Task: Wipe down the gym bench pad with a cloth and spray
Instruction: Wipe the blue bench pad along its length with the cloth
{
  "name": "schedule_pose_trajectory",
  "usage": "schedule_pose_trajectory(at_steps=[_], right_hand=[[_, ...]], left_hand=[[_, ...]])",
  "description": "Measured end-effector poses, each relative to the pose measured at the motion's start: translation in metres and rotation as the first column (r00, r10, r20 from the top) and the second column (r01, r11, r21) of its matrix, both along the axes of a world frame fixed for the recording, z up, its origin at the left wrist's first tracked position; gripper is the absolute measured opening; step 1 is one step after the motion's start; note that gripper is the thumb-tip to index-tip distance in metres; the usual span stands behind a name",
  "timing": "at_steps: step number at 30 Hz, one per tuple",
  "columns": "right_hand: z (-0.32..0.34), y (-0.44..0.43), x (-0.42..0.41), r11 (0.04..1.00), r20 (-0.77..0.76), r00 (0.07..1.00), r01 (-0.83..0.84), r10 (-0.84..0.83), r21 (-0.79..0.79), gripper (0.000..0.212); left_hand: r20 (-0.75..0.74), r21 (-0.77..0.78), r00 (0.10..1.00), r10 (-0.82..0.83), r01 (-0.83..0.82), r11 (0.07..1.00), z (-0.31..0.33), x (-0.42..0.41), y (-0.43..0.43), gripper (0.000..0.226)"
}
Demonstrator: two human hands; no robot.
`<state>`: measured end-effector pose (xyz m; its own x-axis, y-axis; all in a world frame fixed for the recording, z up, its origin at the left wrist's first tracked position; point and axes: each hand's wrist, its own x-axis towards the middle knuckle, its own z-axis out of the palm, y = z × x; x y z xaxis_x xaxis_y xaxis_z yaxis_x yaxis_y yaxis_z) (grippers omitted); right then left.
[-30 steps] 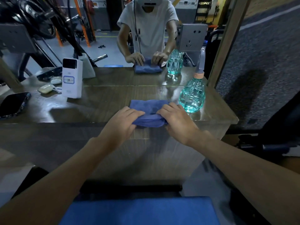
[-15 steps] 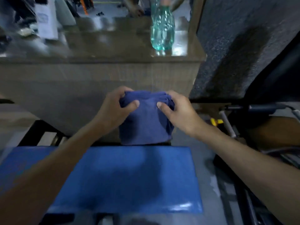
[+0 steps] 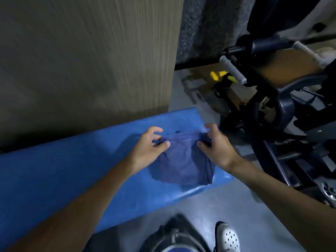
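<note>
**Both hands hold the cloth taut at the right end of the bench pad**

A tall wood-grain panel point(image 3: 87, 57) fills the upper left of the view, and its lower edge stands just behind the blue bench pad point(image 3: 60, 171). The pad runs on a slant from the lower left up toward the centre. Its surface is glossy, with a bright glare along the near right corner.

The left forearm reaches in over the pad from the bottom left. The left hand point(image 3: 148, 149) is above the pad's right part, and its fingers point(image 3: 164, 144) are curled, pinching the upper left edge of the dark blue cloth point(image 3: 181, 166).

The cloth lies on the right end of the pad, with its upper edge pulled into a straight line between the two hands. Its lower part spreads in soft folds toward the pad's near right corner.

The right hand point(image 3: 217, 150) grips the cloth's upper right corner, with the fingers bent round bunched fabric.

Grey floor point(image 3: 205, 208) shows below and to the right of the pad. A white perforated shoe point(image 3: 227, 237) stands on it near the bottom edge, beside a dark, blurred object that I cannot identify.

A black machine frame point(image 3: 269, 110) stands on the right, well apart from the pad. It carries a yellow knob point(image 3: 217, 75) and a grey handle grip point(image 3: 233, 70).
</note>
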<state>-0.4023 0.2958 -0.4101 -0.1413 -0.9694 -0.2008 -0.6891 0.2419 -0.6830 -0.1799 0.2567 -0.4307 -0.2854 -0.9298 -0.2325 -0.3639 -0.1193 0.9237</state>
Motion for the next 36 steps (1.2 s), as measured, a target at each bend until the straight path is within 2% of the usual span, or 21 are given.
schedule_pose_trajectory(at_steps=[2, 4, 7, 9, 11, 15, 17, 19, 23, 26, 32, 36], right_hand=[[-0.038, 0.005, 0.001, 0.994, -0.317, 0.943, -0.113, 0.104, -0.012, 0.059], [-0.067, 0.011, 0.011, 0.941, -0.491, 0.832, -0.331, 0.258, -0.066, 0.055], [-0.103, 0.011, 0.031, 0.856, -0.559, 0.716, -0.516, 0.417, -0.022, 0.066], [-0.126, 0.011, 0.036, 0.822, -0.609, 0.637, -0.569, 0.473, 0.044, 0.079], [-0.141, 0.011, 0.035, 0.81, -0.652, 0.596, -0.585, 0.468, 0.046, 0.087], [-0.15, 0.016, 0.026, 0.818, -0.673, 0.598, -0.575, 0.436, 0.019, 0.084], [-0.151, 0.02, 0.021, 0.825, -0.676, 0.606, -0.565, 0.418, 0.004, 0.087], [-0.149, 0.02, 0.011, 0.852, -0.671, 0.629, -0.524, 0.393, 0.008, 0.088], [-0.147, 0.008, -0.027, 0.96, -0.617, 0.755, -0.279, 0.222, 0.005, 0.074], [-0.147, -0.004, -0.045, 0.994, -0.529, 0.843, -0.112, 0.097, 0.003, 0.069], [-0.149, 0.009, -0.041, 0.974, -0.574, 0.794, -0.223, 0.2, 0.031, 0.095], [-0.154, 0.047, -0.021, 0.916, -0.698, 0.654, -0.4, 0.292, 0.008, 0.09]], left_hand=[[0.152, -0.103, 0.987, -0.052, 0.068, 0.992, -0.04, 0.009, -0.001, 0.047], [0.332, -0.239, 0.938, -0.101, 0.188, 0.953, -0.069, 0.021, -0.007, 0.046], [0.522, -0.332, 0.837, -0.162, 0.375, 0.866, -0.091, 0.03, -0.016, 0.046], [0.586, -0.373, 0.795, -0.16, 0.44, 0.817, -0.101, 0.031, -0.022, 0.038], [0.617, -0.41, 0.773, -0.147, 0.475, 0.778, -0.112, 0.031, -0.026, 0.03], [0.679, -0.437, 0.724, -0.121, 0.531, 0.727, -0.122, 0.023, -0.021, 0.023], [0.713, -0.44, 0.693, -0.107, 0.561, 0.701, -0.122, 0.019, -0.014, 0.026], [0.766, -0.374, 0.629, -0.131, 0.603, 0.705, -0.116, 0.014, -0.008, 0.037], [0.844, -0.253, 0.516, -0.145, 0.622, 0.742, -0.104, 0.008, -0.006, 0.076], [0.86, -0.207, 0.481, -0.173, 0.637, 0.743, -0.106, 0.005, -0.009, 0.081], [0.881, -0.176, 0.438, -0.177, 0.652, 0.738, -0.106, 0.0, -0.013, 0.078], [0.89, -0.144, 0.413, -0.194, 0.659, 0.738, -0.103, -0.003, -0.009, 0.079]])
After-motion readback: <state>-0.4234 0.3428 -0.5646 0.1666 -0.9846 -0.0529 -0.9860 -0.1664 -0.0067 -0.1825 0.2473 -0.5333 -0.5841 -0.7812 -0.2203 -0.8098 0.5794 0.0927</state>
